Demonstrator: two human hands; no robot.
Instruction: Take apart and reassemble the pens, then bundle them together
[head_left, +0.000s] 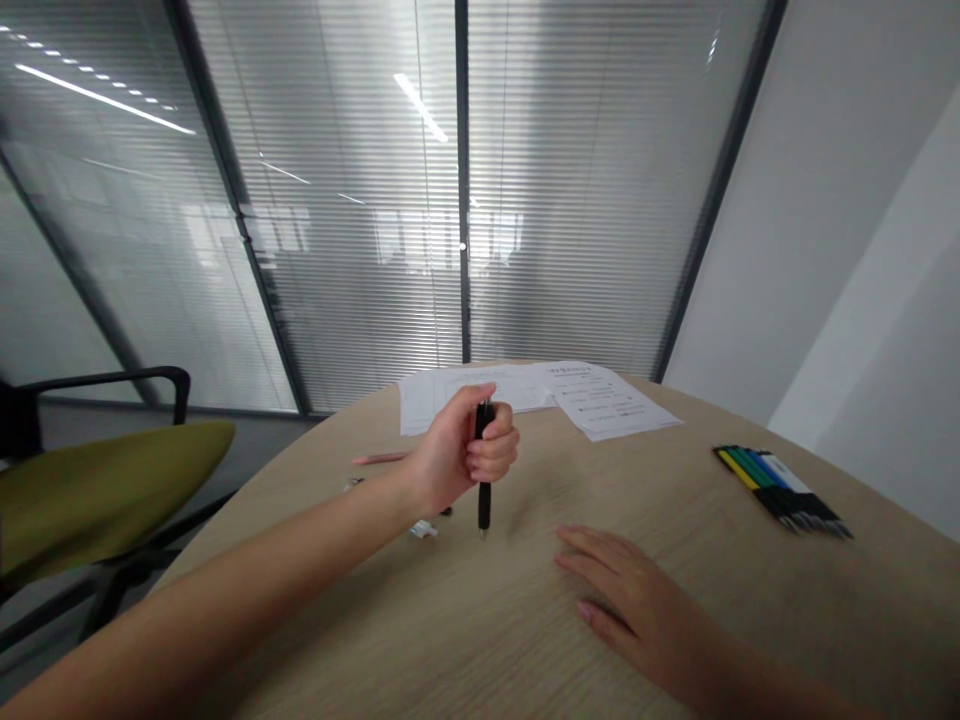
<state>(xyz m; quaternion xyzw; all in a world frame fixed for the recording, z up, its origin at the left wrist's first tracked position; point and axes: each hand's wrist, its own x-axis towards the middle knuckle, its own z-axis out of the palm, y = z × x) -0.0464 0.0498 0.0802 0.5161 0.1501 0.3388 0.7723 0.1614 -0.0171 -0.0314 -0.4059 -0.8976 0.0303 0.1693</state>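
The left hand (455,455) stands at centre frame, raised above the table, fingers curled into a loose fist around the barrel of a black pen (484,470). The pen is upright, gripped about midway, with its metal tip pointing down. Whether the tip touches the tabletop cannot be determined from this angle; it appears at or just above the surface. The thumb side is partly hidden, so the exact finger placement on the barrel cannot be confirmed.

The right hand (631,600) lies at lower right, palm down and fingers spread slightly, resting flat on the round light-wood table (517,650). It holds nothing and is nearest the black pen, though well clear of it.

Just behind the left wrist, a thin pink pencil (380,458) lies on the table. Below the wrist are a small white part (424,530) and a dark object (446,511), partly hidden; their identity cannot be established. Two printed paper sheets (607,400) overlap at the far edge of the table. At right, a row of coloured markers (780,488) lies side by side, with yellow, green, blue and white bodies and black ends.

An olive-seated office chair (97,490) stands at left, before a glazed partition with internal blinds (337,250).
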